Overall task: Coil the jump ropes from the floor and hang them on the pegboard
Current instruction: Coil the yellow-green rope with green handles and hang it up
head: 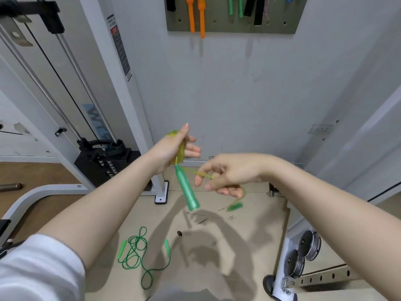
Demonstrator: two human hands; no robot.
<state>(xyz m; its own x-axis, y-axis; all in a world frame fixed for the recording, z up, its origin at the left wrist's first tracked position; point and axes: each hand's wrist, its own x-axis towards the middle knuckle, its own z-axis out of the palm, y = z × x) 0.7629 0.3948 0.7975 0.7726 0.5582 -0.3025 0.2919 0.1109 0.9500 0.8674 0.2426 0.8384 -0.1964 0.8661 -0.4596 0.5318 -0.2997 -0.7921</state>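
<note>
My left hand [173,148] holds a yellow-green jump rope [180,153] wound in loops around the palm. One green handle [188,192] hangs down from that hand. My right hand [225,172] pinches the loose strand of the same rope, and the second green handle [235,206] dangles blurred below it. A green jump rope [138,255] lies tangled on the beige floor, below my hands. The grey pegboard [234,25] is on the wall above, with orange, green and black ropes hanging on it.
A white cable machine frame [121,83] with a black weight stack [108,164] stands at the left. A rack with weight plates [303,253] is at the lower right. A small dark object [179,233] and some debris lie on the floor.
</note>
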